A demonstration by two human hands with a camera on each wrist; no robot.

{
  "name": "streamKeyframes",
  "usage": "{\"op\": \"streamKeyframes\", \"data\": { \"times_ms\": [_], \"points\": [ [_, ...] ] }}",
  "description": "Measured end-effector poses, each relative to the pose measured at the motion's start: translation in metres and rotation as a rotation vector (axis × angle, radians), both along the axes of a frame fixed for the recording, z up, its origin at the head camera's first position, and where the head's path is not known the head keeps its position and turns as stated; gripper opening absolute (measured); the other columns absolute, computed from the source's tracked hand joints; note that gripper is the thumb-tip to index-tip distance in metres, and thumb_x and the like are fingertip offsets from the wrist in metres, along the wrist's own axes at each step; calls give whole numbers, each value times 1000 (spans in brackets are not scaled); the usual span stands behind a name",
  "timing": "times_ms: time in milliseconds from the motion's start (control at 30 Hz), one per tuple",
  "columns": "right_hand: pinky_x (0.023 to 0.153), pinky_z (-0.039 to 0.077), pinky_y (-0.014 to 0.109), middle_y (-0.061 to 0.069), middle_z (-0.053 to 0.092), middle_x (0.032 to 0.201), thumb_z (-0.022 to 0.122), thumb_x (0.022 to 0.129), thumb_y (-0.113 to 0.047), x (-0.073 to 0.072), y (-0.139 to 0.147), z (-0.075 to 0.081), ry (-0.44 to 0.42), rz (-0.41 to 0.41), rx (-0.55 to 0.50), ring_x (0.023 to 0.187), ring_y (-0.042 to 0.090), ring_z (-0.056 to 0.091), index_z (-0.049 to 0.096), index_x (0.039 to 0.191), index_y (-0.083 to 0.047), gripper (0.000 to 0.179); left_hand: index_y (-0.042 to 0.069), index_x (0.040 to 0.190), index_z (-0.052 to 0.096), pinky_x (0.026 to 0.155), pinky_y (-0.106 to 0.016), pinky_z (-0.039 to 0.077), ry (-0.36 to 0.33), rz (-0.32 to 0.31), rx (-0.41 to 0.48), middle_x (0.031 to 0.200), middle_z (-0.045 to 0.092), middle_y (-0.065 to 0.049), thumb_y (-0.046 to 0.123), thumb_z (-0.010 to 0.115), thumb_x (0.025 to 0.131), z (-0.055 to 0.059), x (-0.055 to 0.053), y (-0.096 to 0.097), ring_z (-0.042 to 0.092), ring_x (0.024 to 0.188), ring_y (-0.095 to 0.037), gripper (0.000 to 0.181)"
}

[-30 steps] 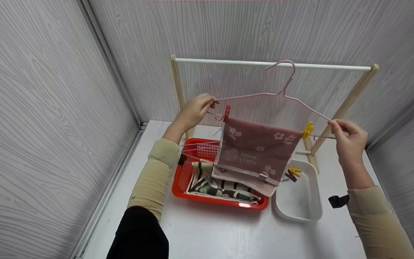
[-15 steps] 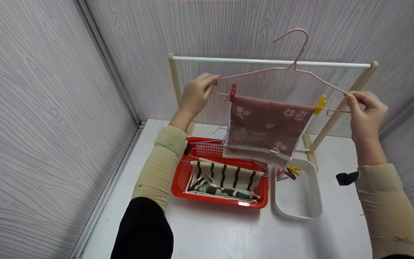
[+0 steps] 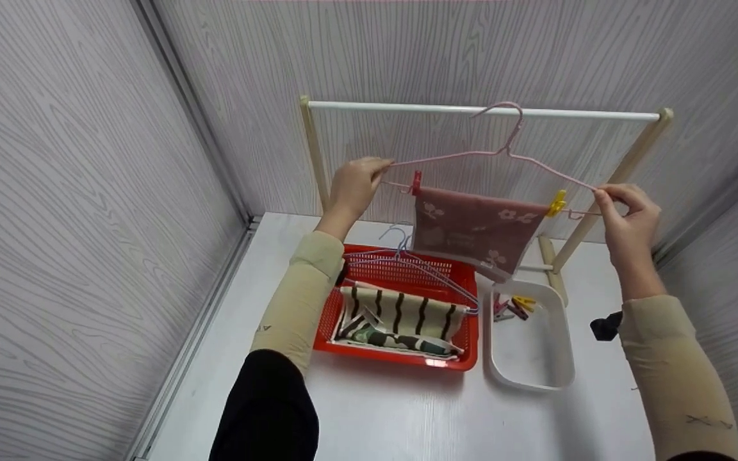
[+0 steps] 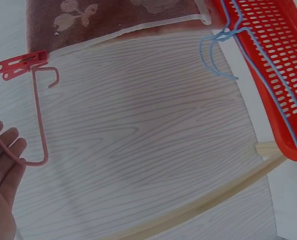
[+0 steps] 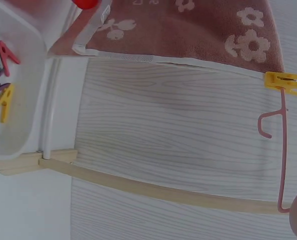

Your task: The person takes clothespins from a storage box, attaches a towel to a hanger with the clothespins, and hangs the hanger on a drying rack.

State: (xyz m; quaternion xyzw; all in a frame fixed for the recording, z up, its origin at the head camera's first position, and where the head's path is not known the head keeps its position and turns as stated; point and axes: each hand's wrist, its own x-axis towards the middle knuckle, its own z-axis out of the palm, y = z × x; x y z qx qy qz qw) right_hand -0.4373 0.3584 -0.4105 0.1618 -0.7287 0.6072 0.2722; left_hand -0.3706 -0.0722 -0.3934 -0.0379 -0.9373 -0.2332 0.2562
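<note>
A pink clothes hanger (image 3: 452, 155) is stretched between my two hands, its hook overlapping the white rail in the head view. My left hand (image 3: 355, 187) pinches the hanger's left end; my right hand (image 3: 631, 214) pinches its right end. Over the lower bar hangs a dusty-pink flowered towel (image 3: 471, 224). A red clothespin (image 4: 21, 65) clips it near the left and a yellow clothespin (image 5: 287, 83) near the right. Whether the hook touches the rail cannot be told.
A wooden-legged rack with a white rail (image 3: 382, 107) stands at the back. In front sits a red basket (image 3: 394, 362) with blue hangers (image 3: 436, 275) and a striped cloth (image 3: 401, 312). Beside it, a white tray (image 3: 531, 358) holds several clothespins (image 5: 3, 102).
Both hands first lifted the hanger with its towel up and to the right. Since then they have lowered it and shifted left, bringing the hook down to the rail's height in view.
</note>
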Motion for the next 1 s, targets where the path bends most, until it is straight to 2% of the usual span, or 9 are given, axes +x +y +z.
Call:
{"op": "streamKeyframes", "data": {
  "times_ms": [100, 200, 367, 533, 633, 733, 800, 900, 1000],
  "points": [
    [88, 44, 16, -25, 64, 84, 69, 100, 2, -1, 1, -15, -52, -22, 31, 87, -4, 57, 73, 103, 20, 19, 14, 128, 78, 104, -37, 58, -47, 13, -42, 129, 77, -6, 23, 62, 108, -12, -2, 0, 75, 120, -23, 27],
    [90, 43, 16, -28, 63, 83, 71, 100, -2, -6, 0, -24, -80, -58, 50, 87, -5, 56, 75, 104, 16, 19, 14, 127, 79, 99, -38, 60, -60, 30, -59, 126, 79, -6, 24, 62, 108, -19, -4, 1, 76, 116, -23, 27],
    [90, 44, 18, -30, 61, 83, 73, 101, -8, -10, -6, -26, -96, -132, 58, 87, -6, 56, 78, 104, 12, 20, 10, 123, 80, 92, -40, 61, -21, 64, -48, 118, 81, -8, 21, 62, 108, -23, -10, 2, 78, 108, -25, 25],
    [87, 43, 16, -33, 57, 82, 72, 102, -9, -10, -15, -24, -85, -225, 76, 85, -9, 53, 77, 103, 12, 22, 6, 120, 80, 95, -39, 60, 40, 108, 14, 117, 80, -10, 16, 63, 108, -30, -15, 4, 77, 109, -25, 23],
    [84, 41, 13, -34, 54, 81, 72, 101, -9, -9, -20, -24, -69, -270, 92, 83, -12, 51, 77, 102, 13, 22, 6, 120, 80, 94, -38, 61, 48, 129, 32, 116, 80, -10, 17, 64, 107, -35, -16, 5, 78, 107, -25, 23],
    [80, 40, 12, -34, 52, 79, 73, 100, -6, -9, -24, -23, -56, -298, 89, 80, -14, 49, 77, 100, 13, 19, 6, 124, 77, 97, -39, 60, 6, 136, 30, 119, 79, -11, 18, 64, 108, -38, -17, 6, 77, 110, -27, 25],
    [79, 39, 12, -34, 51, 78, 74, 99, -5, -9, -27, -23, -54, -313, 87, 79, -15, 48, 78, 99, 12, 18, 5, 132, 73, 104, -41, 58, -45, 133, 29, 129, 75, -13, 19, 62, 109, -40, -18, 8, 74, 119, -28, 29],
    [79, 40, 12, -31, 52, 79, 73, 100, -7, -10, -29, -21, -63, -326, 89, 78, -15, 48, 78, 101, 12, 19, 3, 146, 61, 117, -43, 49, -129, 111, 32, 148, 64, -17, 23, 58, 110, -41, -20, 9, 63, 137, -32, 41],
    [78, 39, 11, -30, 51, 80, 73, 101, -9, -9, -30, -20, -87, -342, 92, 78, -14, 48, 79, 103, 10, 20, 2, 156, 49, 124, -45, 41, -184, 75, 27, 158, 53, -20, 25, 56, 112, -43, -22, 10, 53, 147, -34, 50]
  ]
}}
